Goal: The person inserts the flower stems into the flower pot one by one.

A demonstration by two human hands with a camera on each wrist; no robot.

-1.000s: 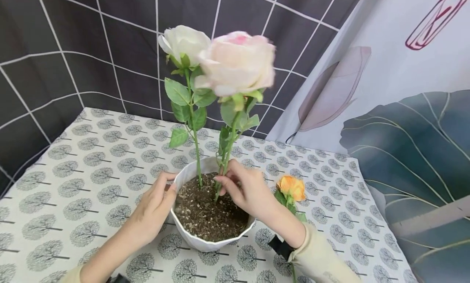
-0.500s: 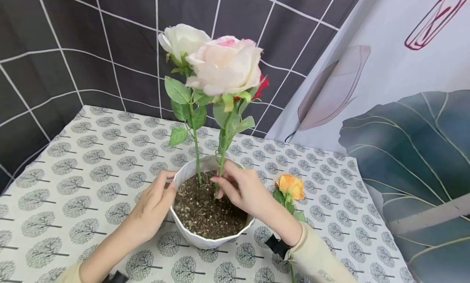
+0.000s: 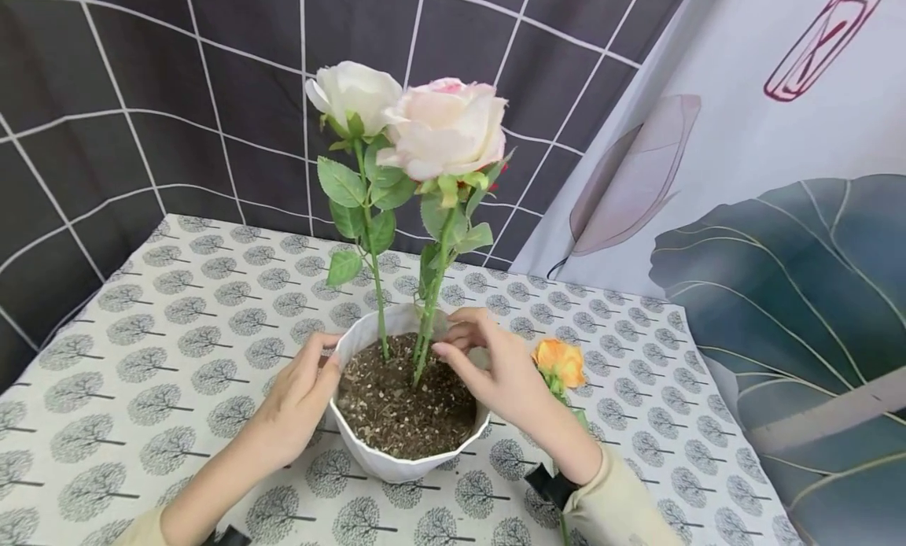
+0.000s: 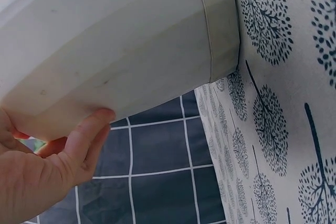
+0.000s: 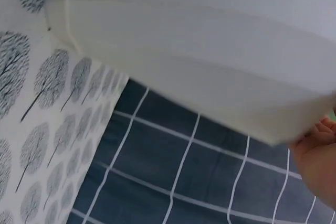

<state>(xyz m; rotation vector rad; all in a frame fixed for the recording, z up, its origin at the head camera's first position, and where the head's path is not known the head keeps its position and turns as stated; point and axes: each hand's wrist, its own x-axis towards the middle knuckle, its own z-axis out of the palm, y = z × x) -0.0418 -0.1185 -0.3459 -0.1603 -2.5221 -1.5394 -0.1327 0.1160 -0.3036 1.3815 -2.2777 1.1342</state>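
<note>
A white faceted flower pot full of dark soil stands on the table. From the soil rise a white rose and, to its right, a pale pink rose; a red rose is almost wholly hidden behind the pink one. My left hand holds the pot's left rim between thumb and fingers; the left wrist view shows fingertips against the pot's outer wall. My right hand hovers over the right rim, fingers loosely bent beside the stems, with a gap to them.
An orange rose lies on the tablecloth to the right, partly behind my right forearm. A dark checked curtain hangs behind the table, and a pale leaf-printed curtain hangs to the right.
My right hand has let go of the stems and drawn back a little to the right. The pink rose stands by itself, leaning slightly right. My left hand keeps its place on the rim.
</note>
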